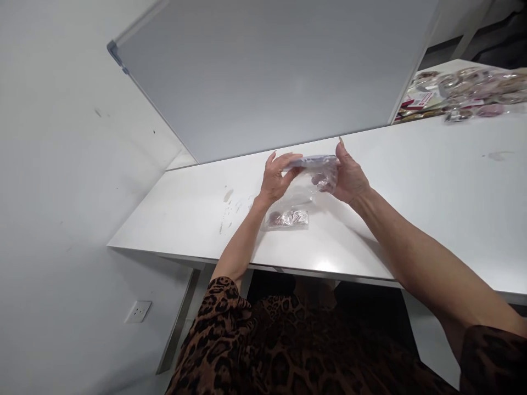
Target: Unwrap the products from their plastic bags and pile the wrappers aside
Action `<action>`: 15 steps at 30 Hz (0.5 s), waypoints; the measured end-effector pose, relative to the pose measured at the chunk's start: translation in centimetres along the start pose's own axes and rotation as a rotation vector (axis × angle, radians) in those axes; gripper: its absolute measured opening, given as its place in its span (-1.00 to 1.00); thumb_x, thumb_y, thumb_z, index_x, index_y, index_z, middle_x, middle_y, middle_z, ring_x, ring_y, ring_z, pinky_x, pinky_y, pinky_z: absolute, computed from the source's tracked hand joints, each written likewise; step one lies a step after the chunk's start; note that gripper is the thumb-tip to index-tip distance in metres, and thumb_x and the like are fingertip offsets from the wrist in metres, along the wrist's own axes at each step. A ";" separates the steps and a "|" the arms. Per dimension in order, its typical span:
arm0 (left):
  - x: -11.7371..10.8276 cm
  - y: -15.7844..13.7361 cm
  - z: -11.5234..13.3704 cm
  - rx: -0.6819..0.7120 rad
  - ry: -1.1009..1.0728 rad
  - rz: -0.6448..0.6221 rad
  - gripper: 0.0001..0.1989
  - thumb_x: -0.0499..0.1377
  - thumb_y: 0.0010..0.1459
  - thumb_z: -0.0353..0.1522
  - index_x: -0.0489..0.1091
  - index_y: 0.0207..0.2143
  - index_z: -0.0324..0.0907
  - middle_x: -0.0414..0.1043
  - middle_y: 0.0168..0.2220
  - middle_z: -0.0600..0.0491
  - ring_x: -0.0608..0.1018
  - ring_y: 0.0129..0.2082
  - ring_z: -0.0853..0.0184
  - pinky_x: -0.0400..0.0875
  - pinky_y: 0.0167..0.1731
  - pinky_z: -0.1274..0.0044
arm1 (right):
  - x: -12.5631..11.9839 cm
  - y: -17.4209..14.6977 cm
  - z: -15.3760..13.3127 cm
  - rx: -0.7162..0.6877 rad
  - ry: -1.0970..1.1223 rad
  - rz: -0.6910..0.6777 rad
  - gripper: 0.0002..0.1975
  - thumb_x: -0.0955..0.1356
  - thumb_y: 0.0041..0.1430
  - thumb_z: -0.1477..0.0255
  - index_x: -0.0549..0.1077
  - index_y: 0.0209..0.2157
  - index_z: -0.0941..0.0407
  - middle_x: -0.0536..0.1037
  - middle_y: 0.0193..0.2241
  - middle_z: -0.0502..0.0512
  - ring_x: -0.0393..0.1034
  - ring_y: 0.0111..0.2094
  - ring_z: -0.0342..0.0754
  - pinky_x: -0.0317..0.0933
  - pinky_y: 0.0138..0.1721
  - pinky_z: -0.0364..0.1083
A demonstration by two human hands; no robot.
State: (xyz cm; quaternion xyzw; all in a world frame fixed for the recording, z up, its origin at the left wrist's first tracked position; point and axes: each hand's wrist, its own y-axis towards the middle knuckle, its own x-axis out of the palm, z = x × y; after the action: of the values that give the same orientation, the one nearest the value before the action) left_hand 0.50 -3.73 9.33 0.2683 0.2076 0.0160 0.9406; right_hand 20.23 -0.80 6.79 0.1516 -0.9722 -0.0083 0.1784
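Note:
Between my two hands, raised over the white table, is a clear plastic bag (315, 170) with a bluish-white upper edge and something small and dark pinkish showing through it. My left hand (280, 176) pinches the bag's left end between thumb and fingers. At the right end my right hand (349, 176) grips it, thumb pointing up and the other fingers mostly hidden behind the plastic. Below the bag, on the tabletop, lies a small shiny clear packet (288, 219) with reddish-brown contents that I cannot make out.
A large grey-white board (272, 71) stands along the back of the white table (432, 203). Many plastic-wrapped items (473, 90) are heaped at the far right. To the left is a white wall with a socket (139, 311). Dark smudges mark the tabletop left of my hands.

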 end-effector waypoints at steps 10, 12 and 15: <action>-0.7 -1.0 -2.9 -0.399 -0.191 0.416 -0.62 0.43 0.26 -0.13 0.36 -0.42 -0.11 0.43 -0.40 0.17 0.56 -0.19 0.37 0.43 -0.14 0.55 | 0.4 -0.3 0.2 -0.054 -0.165 -0.054 -0.45 0.74 -0.19 0.19 0.60 -0.24 0.15 0.57 -0.42 0.07 0.44 -0.41 -0.08 0.34 -0.34 -0.05; -1.1 -0.8 -3.0 -0.452 -0.328 0.382 -0.69 0.42 0.26 -0.16 0.43 -0.36 -0.12 0.49 -0.38 0.17 0.58 -0.21 0.39 0.45 -0.13 0.55 | -0.7 0.3 -0.2 -0.064 -0.077 0.018 -0.56 0.71 -0.13 0.29 0.61 -0.25 0.13 0.58 -0.38 0.06 0.43 -0.42 -0.11 0.39 -0.33 -0.04; -1.0 -0.4 -2.8 -0.656 -0.626 0.280 -0.76 0.38 0.31 -0.20 0.53 -0.19 -0.19 0.61 -0.31 0.05 0.66 -0.18 0.31 0.57 -0.05 0.46 | -2.8 1.2 -0.6 -0.087 0.050 0.101 -0.62 0.64 -0.08 0.35 0.61 -0.18 0.06 0.52 -0.39 0.01 0.45 -0.36 -0.11 0.45 -0.26 -0.04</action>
State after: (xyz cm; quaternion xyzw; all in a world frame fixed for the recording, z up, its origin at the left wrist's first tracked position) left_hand -1.61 -2.85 7.35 -0.0257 -0.1402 0.1258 0.9818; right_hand 22.58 1.18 6.45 0.0946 -0.9725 -0.0377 0.2093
